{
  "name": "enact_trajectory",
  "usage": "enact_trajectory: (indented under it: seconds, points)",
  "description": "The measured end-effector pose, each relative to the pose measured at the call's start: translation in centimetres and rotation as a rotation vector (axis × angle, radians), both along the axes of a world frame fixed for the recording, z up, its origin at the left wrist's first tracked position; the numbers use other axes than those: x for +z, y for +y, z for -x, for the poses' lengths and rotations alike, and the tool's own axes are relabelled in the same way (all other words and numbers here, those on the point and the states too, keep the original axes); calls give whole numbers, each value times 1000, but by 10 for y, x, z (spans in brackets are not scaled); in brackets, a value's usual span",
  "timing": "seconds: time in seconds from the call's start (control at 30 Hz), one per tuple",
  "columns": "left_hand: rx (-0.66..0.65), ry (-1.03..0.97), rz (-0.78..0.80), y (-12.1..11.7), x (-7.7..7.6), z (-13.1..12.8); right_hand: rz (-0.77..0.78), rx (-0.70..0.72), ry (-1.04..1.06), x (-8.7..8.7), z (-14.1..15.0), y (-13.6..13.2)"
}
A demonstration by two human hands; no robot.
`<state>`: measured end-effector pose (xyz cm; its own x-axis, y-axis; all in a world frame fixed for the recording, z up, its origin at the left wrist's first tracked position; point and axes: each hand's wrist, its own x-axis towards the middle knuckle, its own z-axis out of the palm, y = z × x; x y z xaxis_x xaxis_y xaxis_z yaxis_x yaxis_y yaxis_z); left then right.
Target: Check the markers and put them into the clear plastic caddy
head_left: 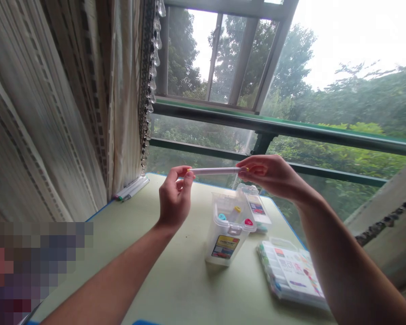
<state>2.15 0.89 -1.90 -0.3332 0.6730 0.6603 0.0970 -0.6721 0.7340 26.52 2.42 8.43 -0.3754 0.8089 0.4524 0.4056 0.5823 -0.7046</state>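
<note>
A white marker (216,171) with yellow ends is held level in the air between my two hands. My left hand (176,194) pinches its left end between thumb and fingers. At the other end, the fingers of my right hand (267,174) are closed on the marker's tip. Just below it on the table stands a clear plastic marker box (225,239) with its lid (256,205) tipped back. Inside the box are a few markers, whose blue, yellow and red ends show near the rim.
A flat clear case of markers (291,271) lies on the pale green table (176,280), partly behind my right forearm. Several loose markers (132,188) lie at the far left corner by the curtain (126,113). A window with a green rail (325,132) is behind the table.
</note>
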Motion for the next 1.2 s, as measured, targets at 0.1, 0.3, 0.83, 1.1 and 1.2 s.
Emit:
enact_trajectory:
  seconds: [0.1, 0.3, 0.83, 1.1, 1.2]
  points:
    - [3, -16, 26, 6, -2, 2, -51, -9, 1, 3, 4, -6]
    - [-87, -104, 128, 9, -2, 0, -231, 21, -44, 8, 15, -25]
    - [-226, -117, 186, -1, 5, -9, -538, 128, -189, 11, 48, -70]
    - [-229, -119, 240, -3, 7, -8, -535, 138, -209, 10, 50, -68]
    - [-228, -112, 238, -4, 6, -8, -559, 127, -210, 10, 49, -68]
